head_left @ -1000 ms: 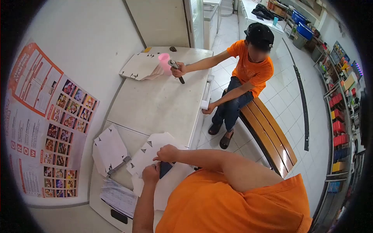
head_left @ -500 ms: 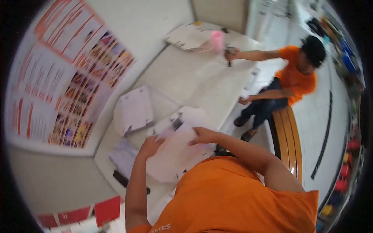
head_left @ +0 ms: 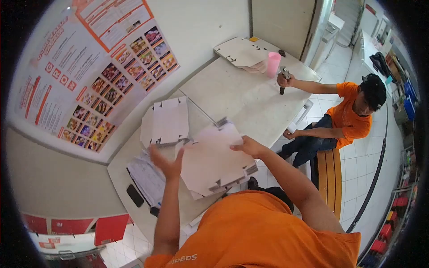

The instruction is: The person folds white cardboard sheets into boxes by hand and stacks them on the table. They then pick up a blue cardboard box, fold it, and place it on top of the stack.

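At the near edge of the bench (head_left: 203,91), my right hand (head_left: 251,147) pinches the cardboard (head_left: 214,156); my left hand (head_left: 166,164), spread, sits by its left side. Likely repositioning step; next move calls for left-hand grip.

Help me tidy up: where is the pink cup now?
In the head view, the pink cup stands upper right of centre on the worktop, between the far cardboard and the co-worker's hand.

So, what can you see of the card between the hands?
The card looks like flat, whitish cardboard with dark notches around its edges. It lies roughly flat over the table, with pale layers showing beneath its near edge. The right hand touches its right edge; the left hand is beside its left edge, contact unclear.
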The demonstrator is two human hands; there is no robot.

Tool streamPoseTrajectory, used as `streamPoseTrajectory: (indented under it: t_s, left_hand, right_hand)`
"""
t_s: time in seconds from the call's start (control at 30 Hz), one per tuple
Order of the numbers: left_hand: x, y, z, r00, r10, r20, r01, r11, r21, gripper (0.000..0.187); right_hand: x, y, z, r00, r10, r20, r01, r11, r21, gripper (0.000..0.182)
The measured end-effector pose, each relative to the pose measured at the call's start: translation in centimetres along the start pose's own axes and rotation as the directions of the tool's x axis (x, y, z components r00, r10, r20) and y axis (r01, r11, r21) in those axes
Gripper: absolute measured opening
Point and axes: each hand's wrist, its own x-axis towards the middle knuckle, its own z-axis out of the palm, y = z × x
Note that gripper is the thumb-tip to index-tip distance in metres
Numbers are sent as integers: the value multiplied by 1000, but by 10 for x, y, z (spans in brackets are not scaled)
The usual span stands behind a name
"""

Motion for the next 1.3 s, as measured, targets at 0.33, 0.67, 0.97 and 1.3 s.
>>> streamPoseTrajectory:
  t_s: [0.33,0.67,0.97,1.3]
  left_hand:
    - [-39,-7,-55,364,-201,909,929,148,-339,71]
    - [33,69,-148,502,5,865,600,718,-353,42]
    - [14,141,-131,470,122,874,689,569,-450,53]
    - [35,75,-96,622,-145,769,767,309,-562,53]
  right_hand:
    - [-54,-39,6,955,48,-292,-45,999,17,55]
    - [-68,-80,40,860,-207,-467,284,954,100,42]
    - [-32,-89,80,560,-292,-776,454,891,-7,45]
    - [-127,-78,-16,974,-203,-102,227,860,457,93]
